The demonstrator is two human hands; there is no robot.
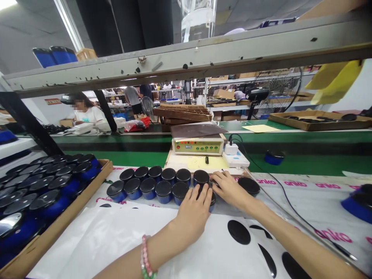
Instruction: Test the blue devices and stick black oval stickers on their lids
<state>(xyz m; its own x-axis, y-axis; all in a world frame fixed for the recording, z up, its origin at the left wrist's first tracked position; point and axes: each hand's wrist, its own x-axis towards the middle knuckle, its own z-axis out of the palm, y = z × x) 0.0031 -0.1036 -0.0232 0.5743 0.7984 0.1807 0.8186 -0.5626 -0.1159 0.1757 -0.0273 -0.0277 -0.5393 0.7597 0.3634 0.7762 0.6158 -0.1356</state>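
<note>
Two rows of round blue containers with black tops (pixel 163 189) stand on the bench. My left hand (pixel 193 213), with a beaded bracelet (pixel 145 254) on its wrist, lies over the right end of the front row. Its fingers are stretched out across a black top, and the container under them is mostly hidden. My right hand (pixel 229 189) is beside the back row's last container (pixel 201 177), fingers extended to the left and slightly bent. Whether it touches that container is unclear. Another black-topped container (pixel 249 186) stands just right of this hand.
On the left, a cardboard tray (pixel 100 176) holds many similar containers. White sheets with black discs (pixel 238 232) lie in front. Behind the rows sits a device with red digits (pixel 197 146). A cable (pixel 286 197) crosses the right side. A shelf beam (pixel 186 58) runs overhead; a person (pixel 87 112) sits beyond.
</note>
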